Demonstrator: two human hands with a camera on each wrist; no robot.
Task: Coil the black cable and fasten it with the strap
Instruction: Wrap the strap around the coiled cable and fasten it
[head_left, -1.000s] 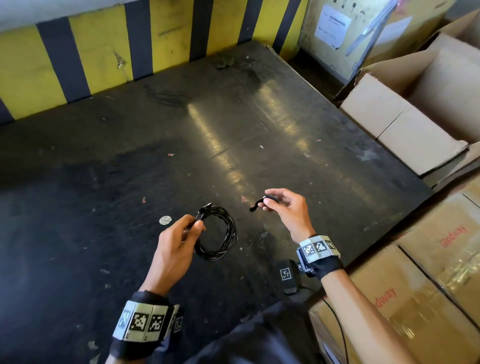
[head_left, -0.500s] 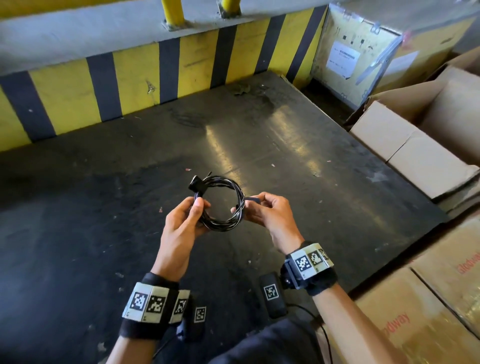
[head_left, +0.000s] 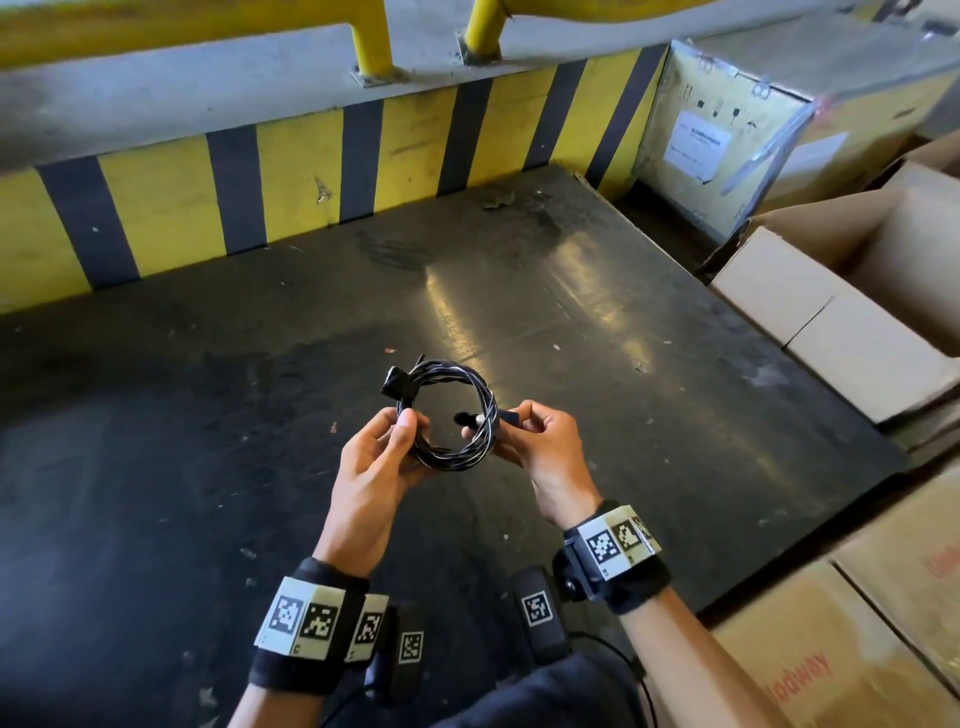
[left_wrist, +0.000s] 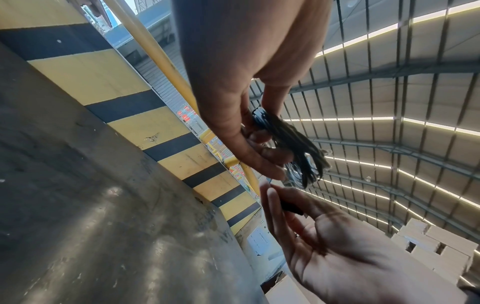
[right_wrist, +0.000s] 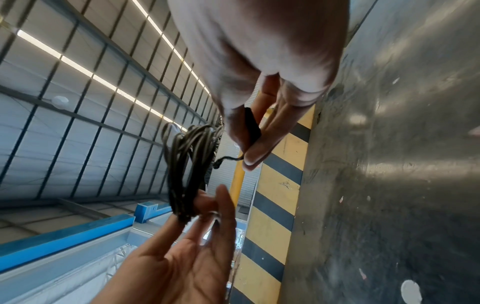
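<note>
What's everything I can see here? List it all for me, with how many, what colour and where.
cable: one, black, coiled in a ring, held up between both hands
strap: one, black, at the coil's right side, pinched by the right hand
platform: one, dark grey, scuffed, below the hands
striped wall: one, yellow and black, along the platform's far edge
railing posts: two, yellow, on the ledge above that wall
cardboard boxes: several, brown, at the right
crate: one, pale yellow with a white label, far right corner
wristbands: two, black with printed markers, one per wrist
left hand: grips the coil's left side
right hand: pinches the strap
</note>
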